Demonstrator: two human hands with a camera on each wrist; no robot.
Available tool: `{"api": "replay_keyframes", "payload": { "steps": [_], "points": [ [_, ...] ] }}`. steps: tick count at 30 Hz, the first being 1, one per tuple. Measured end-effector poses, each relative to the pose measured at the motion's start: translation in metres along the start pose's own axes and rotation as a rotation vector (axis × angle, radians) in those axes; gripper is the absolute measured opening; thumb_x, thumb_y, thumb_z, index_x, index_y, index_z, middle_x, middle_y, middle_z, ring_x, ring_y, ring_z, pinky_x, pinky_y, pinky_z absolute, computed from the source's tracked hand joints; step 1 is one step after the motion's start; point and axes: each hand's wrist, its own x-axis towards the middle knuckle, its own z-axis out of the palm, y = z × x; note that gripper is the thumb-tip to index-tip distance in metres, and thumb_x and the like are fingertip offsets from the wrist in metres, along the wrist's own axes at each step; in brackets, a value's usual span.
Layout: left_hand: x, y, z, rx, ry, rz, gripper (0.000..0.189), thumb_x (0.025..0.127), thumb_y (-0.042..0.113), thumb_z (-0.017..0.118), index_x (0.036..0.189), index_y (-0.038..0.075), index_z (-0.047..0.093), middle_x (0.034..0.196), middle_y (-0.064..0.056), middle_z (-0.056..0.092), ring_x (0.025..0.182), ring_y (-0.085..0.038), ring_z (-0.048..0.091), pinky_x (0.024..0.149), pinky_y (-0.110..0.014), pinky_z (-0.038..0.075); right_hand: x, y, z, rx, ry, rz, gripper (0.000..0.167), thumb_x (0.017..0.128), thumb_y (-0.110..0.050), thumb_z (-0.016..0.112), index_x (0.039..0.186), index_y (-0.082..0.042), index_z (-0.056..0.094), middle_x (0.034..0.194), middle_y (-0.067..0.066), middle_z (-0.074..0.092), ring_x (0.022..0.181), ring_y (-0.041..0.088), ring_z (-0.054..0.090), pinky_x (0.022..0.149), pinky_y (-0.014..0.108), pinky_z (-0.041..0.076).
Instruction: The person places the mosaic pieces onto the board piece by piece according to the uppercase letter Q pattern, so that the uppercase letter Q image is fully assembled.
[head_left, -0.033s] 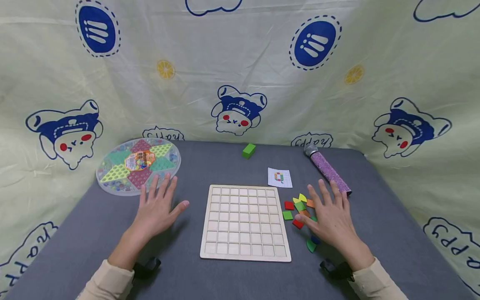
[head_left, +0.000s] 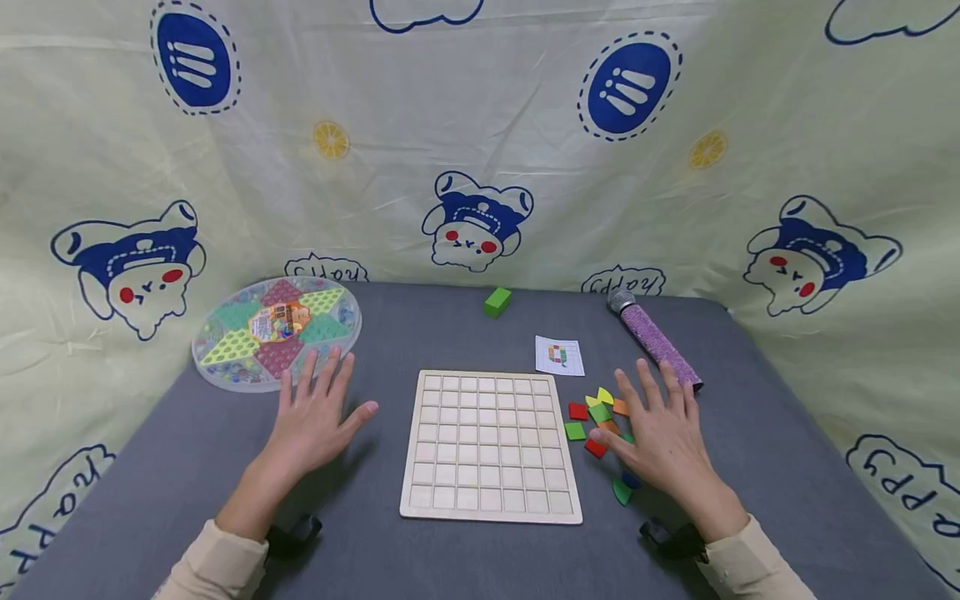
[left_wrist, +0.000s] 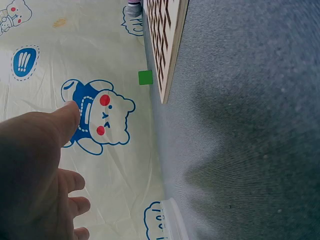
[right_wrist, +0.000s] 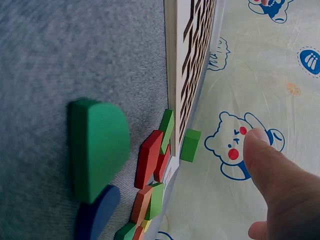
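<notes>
My left hand (head_left: 311,421) hovers with fingers spread between the round clear case (head_left: 225,367) and the wooden grid board (head_left: 491,521). On the other side, my right hand (head_left: 663,433) is held spread over a loose group of coloured blocks and holds nothing. Among them are a red block (head_left: 578,411), a light green block (head_left: 575,431), a yellow piece (head_left: 605,395) and a dark green rounded piece (right_wrist: 102,150). A blue piece (right_wrist: 97,215) lies against that rounded one. My right hand hides part of the group.
A small printed card (head_left: 559,356) lies behind the board's right corner. Farther back stands a green block (head_left: 497,302). A glittery purple microphone (head_left: 656,337) lies beyond my right hand. A patterned cloth (head_left: 390,167) hangs behind the grey table (head_left: 360,550).
</notes>
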Motion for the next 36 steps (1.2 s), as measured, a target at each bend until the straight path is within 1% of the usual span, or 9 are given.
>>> {"api": "replay_keyframes", "payload": {
  "steps": [7, 13, 19, 26, 36],
  "points": [
    [-0.0024, 0.0011, 0.0002, -0.004, 0.003, 0.001, 0.079, 0.093, 0.052, 0.049, 0.152, 0.008, 0.02, 0.159, -0.017, 0.012, 0.146, -0.042, -0.002, 0.111, -0.066, -0.003, -0.002, -0.0014, -0.0007, 0.009, -0.006, 0.006, 0.098, 0.073, -0.062, 0.068, 0.147, -0.009, 0.032, 0.154, 0.023, 0.02, 0.145, 0.042, -0.002, 0.111, 0.068, 0.004],
    [-0.0054, 0.0015, 0.0026, -0.002, 0.007, 0.003, 0.079, 0.092, 0.053, 0.049, 0.151, 0.007, 0.021, 0.159, -0.016, 0.012, 0.146, -0.041, -0.001, 0.112, -0.066, -0.002, -0.0042, -0.0032, -0.0021, 0.011, 0.007, -0.002, 0.097, 0.073, -0.061, 0.069, 0.147, -0.009, 0.034, 0.154, 0.023, 0.021, 0.145, 0.042, -0.001, 0.111, 0.068, 0.005],
    [-0.0075, 0.0024, 0.0024, -0.007, 0.006, 0.007, 0.079, 0.093, 0.053, 0.048, 0.151, 0.008, 0.021, 0.159, -0.016, 0.013, 0.146, -0.041, -0.001, 0.112, -0.066, -0.002, -0.0046, -0.0061, -0.0038, 0.015, 0.0, -0.004, 0.099, 0.072, -0.061, 0.069, 0.148, -0.01, 0.032, 0.155, 0.022, 0.019, 0.146, 0.041, -0.004, 0.113, 0.065, -0.001],
    [-0.0066, 0.0052, -0.0009, -0.005, 0.017, 0.01, 0.079, 0.092, 0.052, 0.05, 0.151, 0.008, 0.021, 0.158, -0.016, 0.015, 0.146, -0.041, 0.0, 0.112, -0.066, -0.002, -0.0029, -0.0074, -0.0057, 0.012, 0.005, -0.002, 0.099, 0.072, -0.061, 0.07, 0.149, -0.011, 0.03, 0.156, 0.021, 0.018, 0.146, 0.041, -0.004, 0.113, 0.064, -0.003],
    [-0.0045, 0.0067, -0.001, 0.01, 0.02, 0.021, 0.079, 0.092, 0.053, 0.049, 0.151, 0.008, 0.022, 0.158, -0.016, 0.015, 0.146, -0.041, 0.0, 0.112, -0.065, -0.002, -0.0016, -0.0074, -0.0066, 0.019, 0.002, -0.002, 0.1, 0.072, -0.061, 0.069, 0.149, -0.012, 0.028, 0.156, 0.021, 0.017, 0.146, 0.04, -0.006, 0.113, 0.064, -0.005]
  ]
}}
